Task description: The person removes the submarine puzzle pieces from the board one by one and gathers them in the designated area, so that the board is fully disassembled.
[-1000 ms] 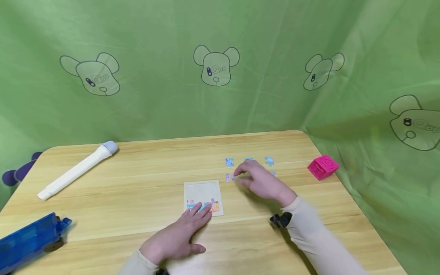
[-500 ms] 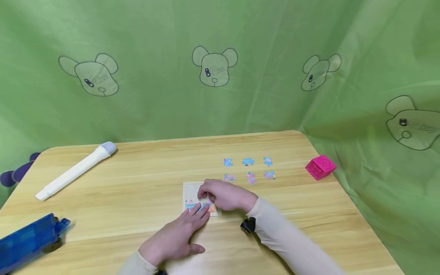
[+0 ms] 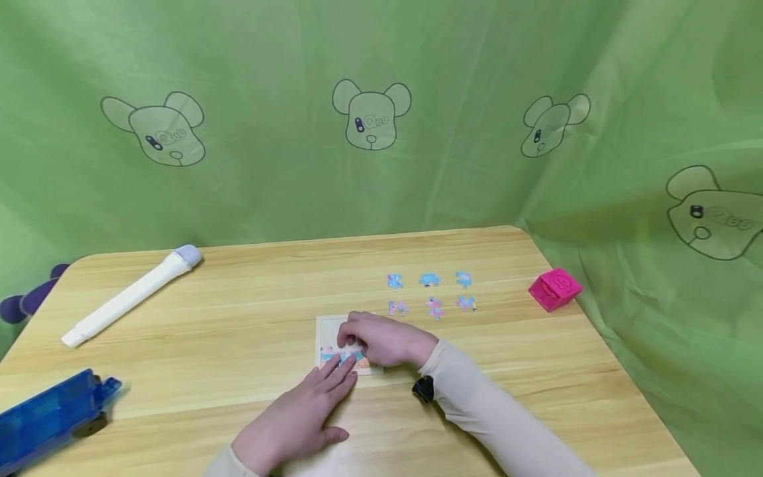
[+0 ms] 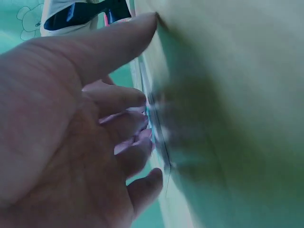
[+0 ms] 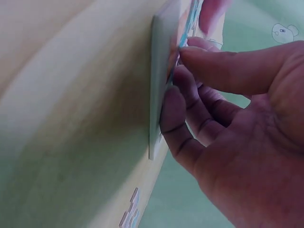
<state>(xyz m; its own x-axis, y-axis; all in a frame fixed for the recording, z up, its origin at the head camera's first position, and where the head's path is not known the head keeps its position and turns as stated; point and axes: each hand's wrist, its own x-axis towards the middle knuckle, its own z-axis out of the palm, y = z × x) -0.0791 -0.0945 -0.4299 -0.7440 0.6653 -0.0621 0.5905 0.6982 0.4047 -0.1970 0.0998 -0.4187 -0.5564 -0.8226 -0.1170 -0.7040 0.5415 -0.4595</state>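
Note:
A small pale puzzle frame (image 3: 322, 331) lies on the table in the head view, its near side filled with pink, blue and orange jigsaw pieces. My left hand (image 3: 306, 411) lies palm down with its fingers outstretched, fingertips on those pieces, thumb spread to the side. From the right, my right hand (image 3: 384, 338) reaches over the frame with bent fingers. The right wrist view has its thumb (image 5: 209, 64) and fingertips pinching a jigsaw piece at the picture's edge; most of that piece is hidden. Several loose pieces (image 3: 429, 280) lie in two rows beyond the right hand.
A white microphone (image 3: 131, 298) lies at the back left. Front left stands a blue toy vehicle (image 3: 53, 417), cut off by the view. A pink block (image 3: 555, 289) sits near the right edge of the table (image 3: 238, 344), and a green curtain (image 3: 268, 185) hangs behind.
My right hand has moved left from the loose pieces to the puzzle frame and now works there. My left hand has shifted slightly left and nearer. The loose pieces keep their layout.

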